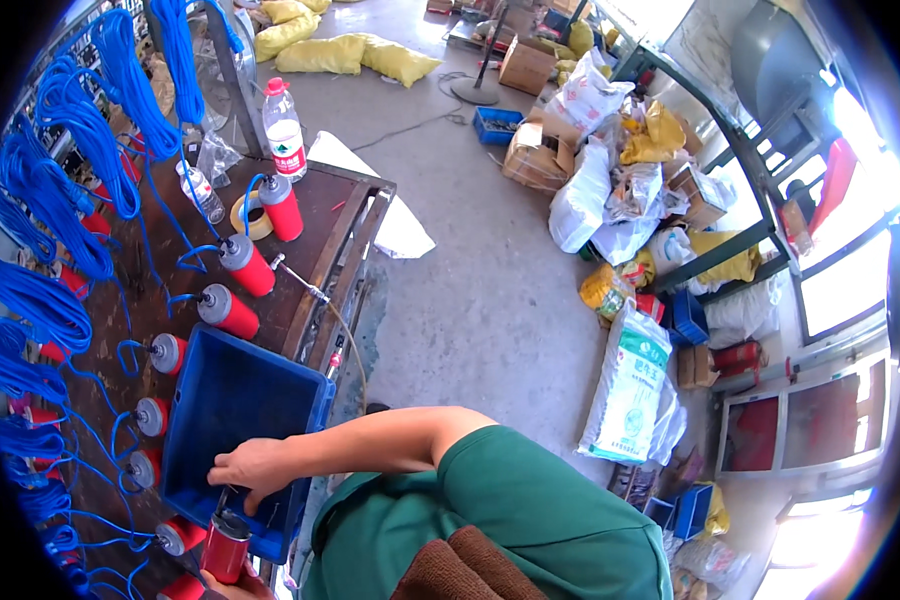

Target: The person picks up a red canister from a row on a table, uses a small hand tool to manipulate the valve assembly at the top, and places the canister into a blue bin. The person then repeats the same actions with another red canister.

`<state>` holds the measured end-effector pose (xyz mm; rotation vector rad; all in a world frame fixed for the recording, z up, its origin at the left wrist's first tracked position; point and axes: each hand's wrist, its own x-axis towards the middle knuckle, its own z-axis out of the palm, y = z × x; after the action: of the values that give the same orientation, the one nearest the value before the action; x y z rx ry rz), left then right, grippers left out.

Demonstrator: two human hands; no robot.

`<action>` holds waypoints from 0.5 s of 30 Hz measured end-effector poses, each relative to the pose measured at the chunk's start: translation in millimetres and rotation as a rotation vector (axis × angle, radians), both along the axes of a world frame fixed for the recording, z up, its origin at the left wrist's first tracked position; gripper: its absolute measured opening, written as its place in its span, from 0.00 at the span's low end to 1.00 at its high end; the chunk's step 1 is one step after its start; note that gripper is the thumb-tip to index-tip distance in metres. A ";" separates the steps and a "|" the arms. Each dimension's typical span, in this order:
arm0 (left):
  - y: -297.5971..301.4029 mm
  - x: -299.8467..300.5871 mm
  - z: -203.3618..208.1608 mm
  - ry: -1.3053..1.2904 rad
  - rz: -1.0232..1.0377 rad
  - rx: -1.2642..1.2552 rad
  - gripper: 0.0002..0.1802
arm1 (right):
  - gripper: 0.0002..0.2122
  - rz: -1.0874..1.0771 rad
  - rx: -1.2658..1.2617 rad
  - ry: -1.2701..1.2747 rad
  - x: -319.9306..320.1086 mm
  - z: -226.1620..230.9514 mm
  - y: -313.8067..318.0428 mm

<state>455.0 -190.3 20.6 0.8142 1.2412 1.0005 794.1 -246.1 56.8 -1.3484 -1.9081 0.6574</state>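
Observation:
My left hand (238, 588), partly cut off by the lower edge, is closed around a red cylinder (226, 552) with a dark metallic top. Just above that top, my right hand (254, 468) reaches over a blue plastic bin (315, 385) with its fingers bent together. A thin dark piece (224, 497) shows between these fingers and the cylinder; what it is I cannot make out. Along the bin's left side lie several more red cylinders with grey caps, such as one red cylinder (232, 313), joined to blue cords.
Bundles of blue cord (70, 100) hang at the left. A large bottle (283, 130), a small bottle (200, 190) and a tape roll (251, 217) stand at the bench's (315, 215) far end. White sacks (630, 385) and boxes (540, 150) lie on the floor at right.

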 end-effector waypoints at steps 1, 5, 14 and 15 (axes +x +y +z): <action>-0.7 -3.6 -1.7 -0.016 0.005 -0.008 0.49 | 0.20 0.025 -0.001 0.001 2.6 -0.8 2.9; 10.6 -10.0 -9.1 -0.167 0.001 -0.082 0.36 | 0.19 -0.089 -0.066 0.077 -13.0 -38.6 22.8; 0.5 2.6 3.0 -0.175 0.040 -0.092 0.31 | 0.17 -0.125 -0.472 0.405 1.6 -25.0 26.1; -1.0 5.2 4.7 -0.165 0.027 -0.087 0.32 | 0.17 -0.178 -0.695 0.553 1.6 -14.0 25.5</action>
<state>460.2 -191.3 25.3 0.6358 1.1479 1.0084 795.7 -220.6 42.8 -1.4993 -1.1327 1.5076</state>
